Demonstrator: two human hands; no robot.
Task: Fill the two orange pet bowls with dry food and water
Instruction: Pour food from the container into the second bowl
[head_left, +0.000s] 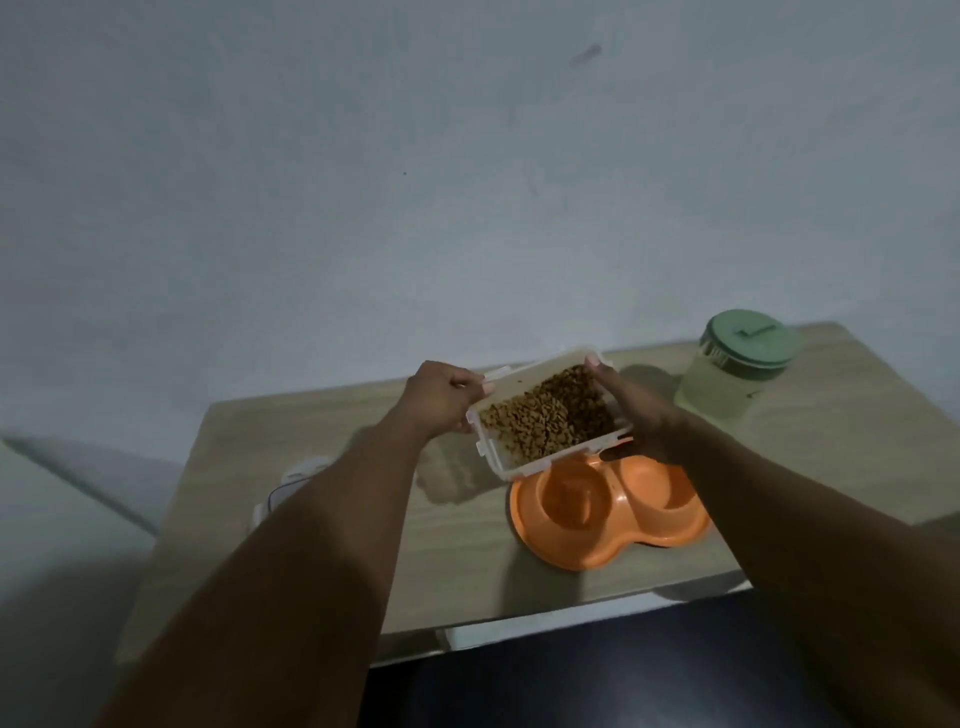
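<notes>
Orange pet bowls (608, 540), a joined pair in one moulded tray, sit on the counter (467, 571) just right of centre in the lower half of the frame, and both hollows look empty. Above their far edge hangs an open container (522, 382) of kibble (556, 415), gripped at its two short ends. The left hand (441, 397) has its fingers curled round the left end, and the right hand (639, 415) is clamped on the right end. The container's near corner dips toward the left hollow.

The main risk, as I judge it, is the wide mouth. If kibble goes over a long edge it will likely slide in a sheet, not a stream. It could then overshoot the hollow onto the counter or scatter into the right hollow, which is presumably meant for water. A sudden tilt would make this worse, since the load looks loose and heaped toward the low side. Pouring from the corner should narrow the flow.

The right wrist hides part of the right hollow, so aim there is harder to check. A white object (298, 478) lies partly under the left forearm at centre left and could be nudged. The green-lidded jar (727, 374) at upper right stands well apart.
</notes>
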